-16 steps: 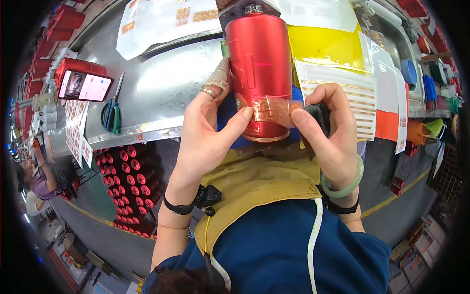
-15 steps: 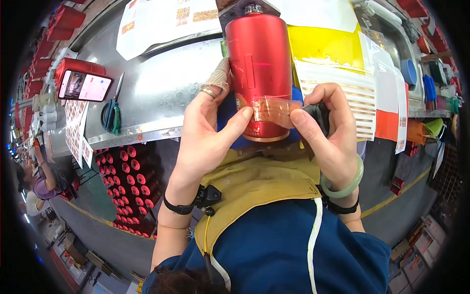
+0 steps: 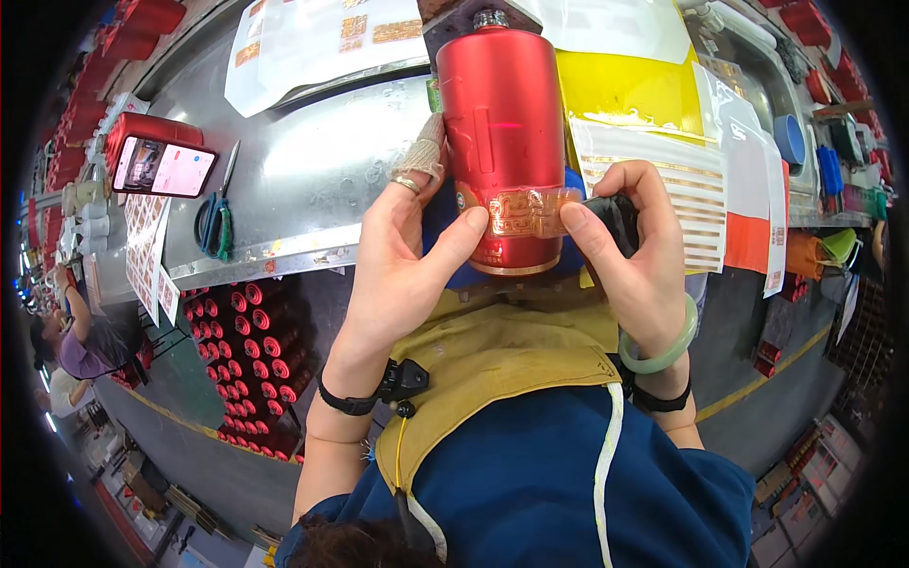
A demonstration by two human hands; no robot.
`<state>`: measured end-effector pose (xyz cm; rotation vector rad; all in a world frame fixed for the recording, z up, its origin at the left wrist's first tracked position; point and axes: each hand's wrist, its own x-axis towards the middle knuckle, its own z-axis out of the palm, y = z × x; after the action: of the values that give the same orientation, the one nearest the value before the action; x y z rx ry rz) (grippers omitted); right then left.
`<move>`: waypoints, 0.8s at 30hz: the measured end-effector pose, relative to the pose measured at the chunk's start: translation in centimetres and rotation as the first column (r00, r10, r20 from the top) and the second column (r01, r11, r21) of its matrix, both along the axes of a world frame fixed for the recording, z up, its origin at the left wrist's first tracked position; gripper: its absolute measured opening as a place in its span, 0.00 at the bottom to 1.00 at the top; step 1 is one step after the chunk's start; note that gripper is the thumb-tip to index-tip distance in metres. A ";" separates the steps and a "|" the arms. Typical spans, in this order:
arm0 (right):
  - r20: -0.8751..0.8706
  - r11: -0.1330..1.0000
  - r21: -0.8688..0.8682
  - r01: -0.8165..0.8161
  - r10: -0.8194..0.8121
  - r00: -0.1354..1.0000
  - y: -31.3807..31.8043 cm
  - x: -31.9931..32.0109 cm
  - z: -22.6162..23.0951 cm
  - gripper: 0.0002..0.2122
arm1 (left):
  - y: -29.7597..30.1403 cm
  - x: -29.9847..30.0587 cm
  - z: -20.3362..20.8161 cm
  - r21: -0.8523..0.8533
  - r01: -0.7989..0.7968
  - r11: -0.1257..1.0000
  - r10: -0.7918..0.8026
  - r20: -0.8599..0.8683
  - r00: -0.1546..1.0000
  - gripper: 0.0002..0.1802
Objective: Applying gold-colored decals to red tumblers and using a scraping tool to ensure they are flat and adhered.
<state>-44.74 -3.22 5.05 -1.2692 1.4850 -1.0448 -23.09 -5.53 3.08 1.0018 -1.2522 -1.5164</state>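
A large red metallic bottle (image 3: 500, 114) lies with its neck away from me and its base toward me. A clear strip with a gold pattern (image 3: 526, 212) runs across it near the base. My left hand (image 3: 402, 237) grips the bottle's left side, with its thumb pressed at the strip's left end; one finger is wrapped in cloth tape. My right hand (image 3: 630, 251) pinches the right end of the strip between thumb and finger. Tucked in the same hand is a smooth black object (image 3: 615, 222), its kind not clear.
Scissors (image 3: 216, 222) and a phone (image 3: 163, 168) propped on a red object are left on the metal bench (image 3: 312, 161). Sheets with gold strips (image 3: 653, 189) and a yellow sheet (image 3: 630, 95) lie right. Several red bottles (image 3: 251, 350) are stacked below left; a person (image 3: 85, 346) sits beyond.
The strip's right part has come down from a raised, blurred position and now lies flatter against the bottle. My right hand has shifted only slightly; the left keeps its place.
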 end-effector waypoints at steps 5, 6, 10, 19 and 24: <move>-0.050 0.999 -0.044 0.005 -0.008 0.999 -0.1 -0.1 -0.4 0.15 | 0.1 -0.8 0.0 -0.014 -0.036 0.999 0.035 -0.019 0.999 0.39; -0.050 0.999 -0.045 0.008 -0.010 0.999 -0.1 -0.1 -0.4 0.15 | 0.1 -1.0 -0.1 -0.056 -0.076 0.996 0.075 -0.026 0.997 0.38; -0.042 0.999 -0.043 0.007 -0.009 0.999 -0.1 -0.1 -0.5 0.15 | 0.2 -0.9 -0.4 -0.024 -0.071 0.997 0.071 0.004 0.997 0.43; -0.062 0.998 -0.068 0.001 -0.005 0.998 -0.3 -0.1 -0.5 0.15 | 0.2 -1.0 0.0 0.062 -0.063 0.996 0.066 -0.046 0.997 0.44; -0.078 0.998 -0.059 0.003 -0.007 0.997 -0.4 -0.1 -0.4 0.15 | 0.3 -1.1 0.0 0.078 -0.079 0.994 0.081 -0.021 0.997 0.44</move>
<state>-44.87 -3.64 4.66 -1.3622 1.5265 -1.0596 -24.20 -5.22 3.06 1.0682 -1.1311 -1.5200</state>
